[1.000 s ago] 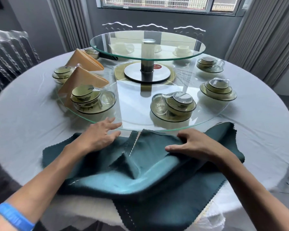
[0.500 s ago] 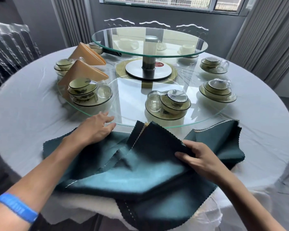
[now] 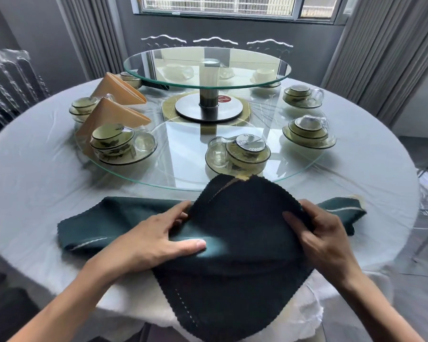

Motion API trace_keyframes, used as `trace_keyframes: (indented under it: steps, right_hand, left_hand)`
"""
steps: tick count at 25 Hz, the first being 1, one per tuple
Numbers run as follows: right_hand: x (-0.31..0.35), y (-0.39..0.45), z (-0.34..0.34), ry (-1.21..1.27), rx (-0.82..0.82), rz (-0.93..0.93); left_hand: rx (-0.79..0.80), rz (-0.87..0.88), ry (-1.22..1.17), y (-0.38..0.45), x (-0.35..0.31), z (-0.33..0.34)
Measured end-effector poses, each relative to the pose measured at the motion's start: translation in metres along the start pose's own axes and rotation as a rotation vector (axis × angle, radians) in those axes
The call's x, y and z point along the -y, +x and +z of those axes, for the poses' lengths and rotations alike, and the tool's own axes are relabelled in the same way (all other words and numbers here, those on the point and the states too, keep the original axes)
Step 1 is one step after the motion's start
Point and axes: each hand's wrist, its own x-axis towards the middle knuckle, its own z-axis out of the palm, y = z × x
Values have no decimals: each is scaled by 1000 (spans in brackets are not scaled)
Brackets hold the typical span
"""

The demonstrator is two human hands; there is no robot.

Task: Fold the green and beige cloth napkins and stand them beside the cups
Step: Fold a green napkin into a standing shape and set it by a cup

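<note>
A dark green napkin lies at the near edge of the round table, its top layer lifted into a curved flap that reaches the glass turntable's rim. My left hand holds the flap's left edge, thumb stretched flat along the fold. My right hand grips its right edge. Another layer of green cloth spreads flat underneath to both sides and hangs over the table edge. Two folded beige napkins stand beside cup sets at the left.
A two-tier glass turntable fills the middle of the white-covered table. Cup-and-saucer sets stand on it at the centre front and right. Clear chairs stand at the left and far side.
Both hands moved onto the top green layer and raised it into a flap toward the turntable. The left hand left the flat cloth and now holds the flap's left edge.
</note>
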Motion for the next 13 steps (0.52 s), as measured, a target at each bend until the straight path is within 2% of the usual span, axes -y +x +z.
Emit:
trace_keyframes:
  steps: [2,5,9,11,13]
  right_hand:
    - [10,3,-12,60,-6,-29]
    - [12,16,-16,76,22,-45]
    - [5,21,-12,53,42,1]
    - [16,33,-20,90,37,-7]
    - [36,69,-33,114,16,-37]
  left_hand:
    - [-32,-34,75,6,9,0]
    - [-41,-46,57,13,12,1]
    - [56,49,-170,10,15,0]
    - [21,70,-336,5,6,-14]
    - [-103,126,-376,14,-9,-41]
